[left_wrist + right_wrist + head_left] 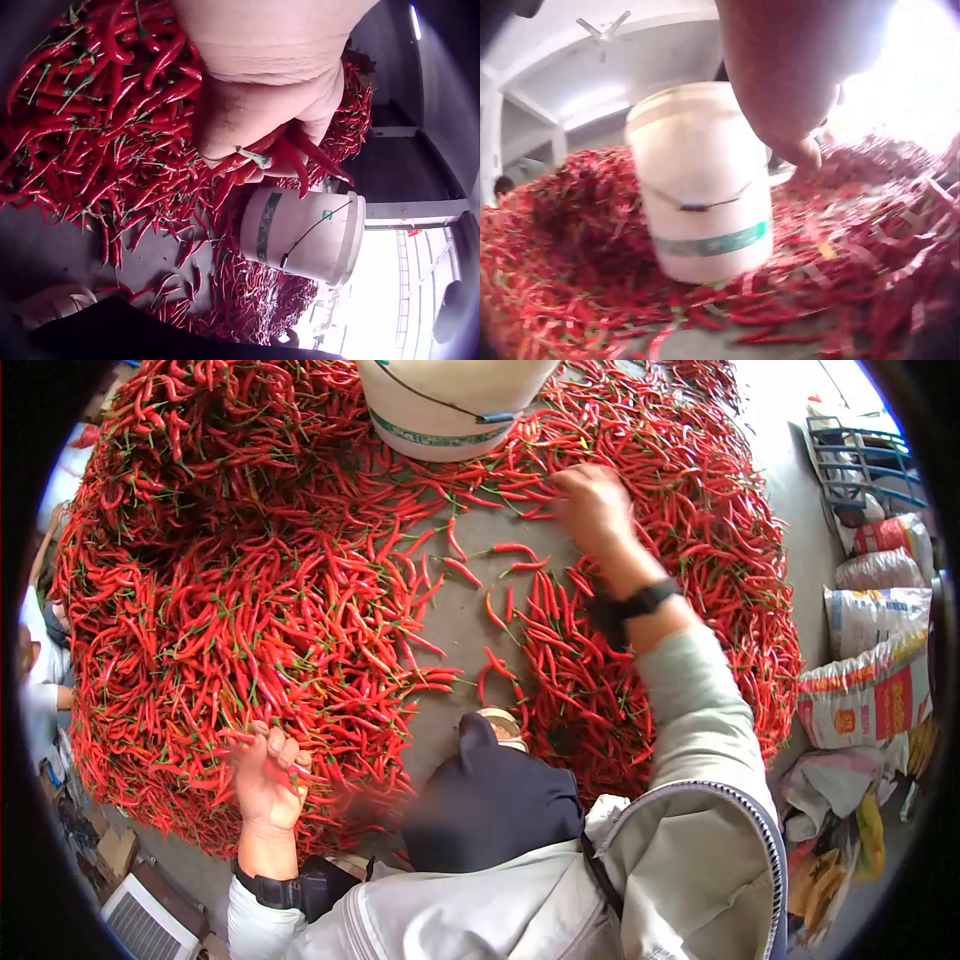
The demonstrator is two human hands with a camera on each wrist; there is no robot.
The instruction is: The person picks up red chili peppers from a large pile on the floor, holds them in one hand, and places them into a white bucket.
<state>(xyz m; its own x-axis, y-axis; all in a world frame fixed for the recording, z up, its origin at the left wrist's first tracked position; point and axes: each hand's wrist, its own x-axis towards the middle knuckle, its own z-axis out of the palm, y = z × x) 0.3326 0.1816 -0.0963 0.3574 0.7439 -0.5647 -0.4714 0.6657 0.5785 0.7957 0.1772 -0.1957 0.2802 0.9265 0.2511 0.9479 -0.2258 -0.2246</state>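
My left hand [268,780] is raised over the left pile of red chili peppers [270,630]. Its curled fingers hold several red chili peppers [319,159], a green stem poking out beside the thumb in the left wrist view. Out over the right-hand chilies [690,550], my right hand [597,510] is blurred, its fingers loosely bent with no pepper showing in them. Just beyond it stands a white bucket [440,435] with a green band and a wire handle; in the right wrist view the hand [787,97] overlaps the bucket's [697,165] right side.
Loose chilies [513,550] lie scattered on the grey floor [455,625] between the piles. Filled sacks [865,695] and a blue metal rack [865,455] line the right side. Another person's arm and clothing [45,660] show at the far left. A shoe [503,728] is near the middle.
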